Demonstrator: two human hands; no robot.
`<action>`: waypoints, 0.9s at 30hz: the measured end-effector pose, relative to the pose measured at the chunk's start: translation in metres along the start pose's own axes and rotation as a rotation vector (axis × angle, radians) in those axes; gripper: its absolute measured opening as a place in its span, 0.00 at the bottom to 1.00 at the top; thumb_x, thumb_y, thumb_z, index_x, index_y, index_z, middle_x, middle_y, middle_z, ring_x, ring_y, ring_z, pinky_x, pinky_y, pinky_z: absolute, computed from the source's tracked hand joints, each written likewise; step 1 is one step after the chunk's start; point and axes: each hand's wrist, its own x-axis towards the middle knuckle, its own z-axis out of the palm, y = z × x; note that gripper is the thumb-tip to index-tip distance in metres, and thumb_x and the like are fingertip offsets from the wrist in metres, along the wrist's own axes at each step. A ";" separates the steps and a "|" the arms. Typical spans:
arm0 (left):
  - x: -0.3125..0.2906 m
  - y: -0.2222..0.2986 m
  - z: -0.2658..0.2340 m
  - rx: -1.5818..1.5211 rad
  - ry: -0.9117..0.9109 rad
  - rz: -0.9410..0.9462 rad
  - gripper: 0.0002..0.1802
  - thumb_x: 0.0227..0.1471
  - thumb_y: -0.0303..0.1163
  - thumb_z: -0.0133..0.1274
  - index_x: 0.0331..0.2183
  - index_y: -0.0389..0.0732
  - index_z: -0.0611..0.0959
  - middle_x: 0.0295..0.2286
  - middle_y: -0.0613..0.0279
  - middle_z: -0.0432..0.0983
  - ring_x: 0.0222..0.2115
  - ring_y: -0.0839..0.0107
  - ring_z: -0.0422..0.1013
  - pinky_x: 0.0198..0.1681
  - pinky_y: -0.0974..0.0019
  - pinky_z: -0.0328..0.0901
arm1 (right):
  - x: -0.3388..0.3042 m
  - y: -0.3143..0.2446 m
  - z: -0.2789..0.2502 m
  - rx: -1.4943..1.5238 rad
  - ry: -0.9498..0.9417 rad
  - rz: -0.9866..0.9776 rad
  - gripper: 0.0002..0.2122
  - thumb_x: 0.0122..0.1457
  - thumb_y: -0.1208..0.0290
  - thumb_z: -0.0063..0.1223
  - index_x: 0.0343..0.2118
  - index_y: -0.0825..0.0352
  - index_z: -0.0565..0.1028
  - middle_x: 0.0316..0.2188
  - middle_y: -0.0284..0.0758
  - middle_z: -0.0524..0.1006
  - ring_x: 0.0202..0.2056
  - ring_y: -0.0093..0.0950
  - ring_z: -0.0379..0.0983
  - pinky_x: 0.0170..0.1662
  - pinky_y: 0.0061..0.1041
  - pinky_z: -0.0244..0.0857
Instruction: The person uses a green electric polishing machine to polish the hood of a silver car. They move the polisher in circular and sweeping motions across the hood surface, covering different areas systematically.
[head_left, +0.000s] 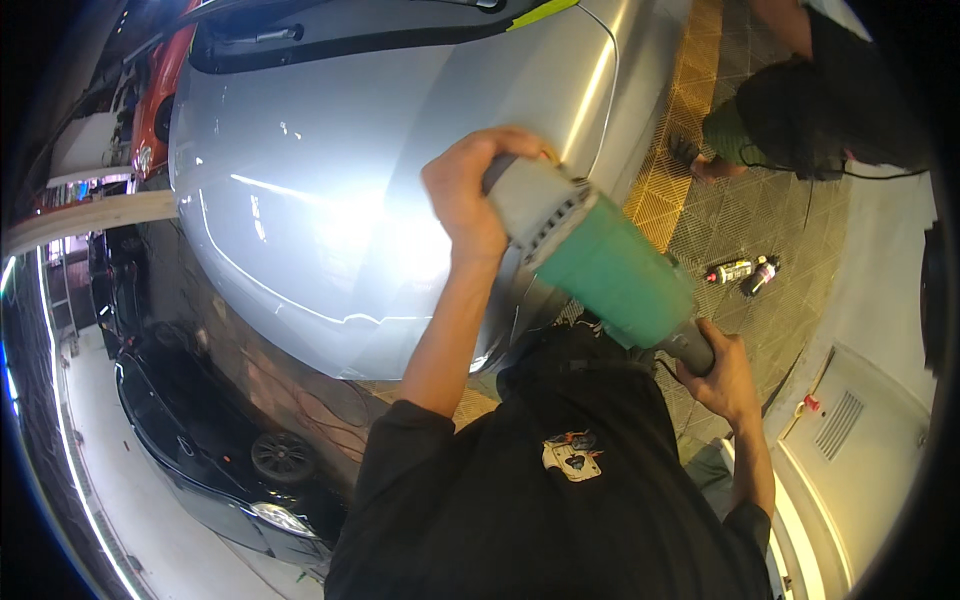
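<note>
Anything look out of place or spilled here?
Mildly odd: a white, red-tipped bottle and a dark bottle appear to lie on their sides, at differing angles, as if toppled, on the textured floor tiles right of the silver car. No spill discernible.

Green and grey power tool (620,270) held at the edge of a silver car (300,180): the worker's left hand (470,185) grips its head (540,205), the right hand (727,372) its dark rear handle (690,348); two bottles (735,271) rest on the floor (785,215), a black car (200,425) at left
</note>
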 end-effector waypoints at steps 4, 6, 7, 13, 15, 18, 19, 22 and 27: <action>-0.006 0.003 0.025 -0.087 0.011 -0.018 0.20 0.57 0.33 0.47 0.26 0.28 0.86 0.28 0.52 0.84 0.31 0.68 0.76 0.42 0.65 0.69 | 0.001 0.012 -0.002 -0.036 -0.046 0.106 0.23 0.43 0.72 0.65 0.45 0.70 0.77 0.30 0.52 0.81 0.31 0.48 0.81 0.40 0.39 0.73; -0.020 0.003 0.021 -0.093 0.005 -0.034 0.18 0.56 0.31 0.47 0.26 0.28 0.86 0.27 0.52 0.83 0.31 0.68 0.75 0.42 0.65 0.68 | -0.005 0.018 0.005 0.053 -0.138 0.176 0.25 0.42 0.71 0.66 0.46 0.72 0.77 0.30 0.54 0.81 0.34 0.50 0.82 0.42 0.39 0.74; -0.027 0.003 0.016 -0.094 -0.006 -0.049 0.18 0.56 0.30 0.47 0.26 0.28 0.86 0.27 0.52 0.83 0.31 0.68 0.75 0.42 0.65 0.68 | -0.009 0.019 0.013 0.048 -0.131 0.157 0.25 0.42 0.71 0.66 0.47 0.72 0.76 0.30 0.54 0.81 0.34 0.49 0.82 0.42 0.39 0.74; -0.054 0.004 -0.025 -0.128 0.008 0.039 0.17 0.55 0.27 0.46 0.27 0.26 0.86 0.28 0.50 0.83 0.31 0.64 0.76 0.40 0.62 0.70 | -0.023 0.017 0.046 0.041 -0.200 0.058 0.26 0.42 0.69 0.65 0.48 0.72 0.76 0.30 0.54 0.81 0.35 0.52 0.81 0.42 0.39 0.74; -0.056 0.003 -0.035 -0.141 0.022 0.066 0.17 0.55 0.27 0.47 0.26 0.26 0.86 0.28 0.49 0.83 0.31 0.62 0.76 0.40 0.62 0.70 | -0.025 0.013 0.050 0.029 -0.242 0.062 0.27 0.42 0.69 0.65 0.48 0.71 0.75 0.31 0.53 0.81 0.36 0.53 0.81 0.43 0.40 0.74; -0.067 0.005 -0.050 -0.181 0.050 0.043 0.18 0.55 0.29 0.47 0.26 0.25 0.86 0.27 0.47 0.82 0.31 0.58 0.77 0.40 0.60 0.70 | -0.028 0.005 0.057 -0.093 -0.220 0.005 0.28 0.43 0.68 0.66 0.49 0.71 0.75 0.32 0.54 0.81 0.37 0.53 0.80 0.43 0.41 0.74; -0.070 0.004 -0.054 -0.176 0.055 0.046 0.18 0.55 0.30 0.47 0.26 0.25 0.86 0.27 0.46 0.82 0.31 0.58 0.77 0.40 0.59 0.71 | -0.030 0.003 0.060 -0.163 -0.216 -0.006 0.28 0.43 0.67 0.66 0.49 0.70 0.74 0.32 0.54 0.81 0.37 0.54 0.80 0.43 0.41 0.74; -0.077 0.001 -0.063 -0.173 0.061 0.068 0.20 0.55 0.31 0.46 0.26 0.25 0.86 0.27 0.45 0.82 0.32 0.56 0.77 0.41 0.58 0.71 | -0.033 0.001 0.065 -0.018 -0.238 0.019 0.25 0.43 0.70 0.63 0.48 0.71 0.76 0.33 0.53 0.81 0.35 0.52 0.79 0.45 0.42 0.72; -0.083 0.003 -0.075 -0.153 0.078 0.047 0.21 0.56 0.33 0.45 0.25 0.24 0.85 0.28 0.43 0.82 0.32 0.54 0.77 0.42 0.56 0.70 | -0.033 -0.002 0.069 -0.030 -0.260 -0.063 0.27 0.43 0.69 0.65 0.50 0.68 0.74 0.32 0.53 0.81 0.36 0.53 0.79 0.44 0.43 0.73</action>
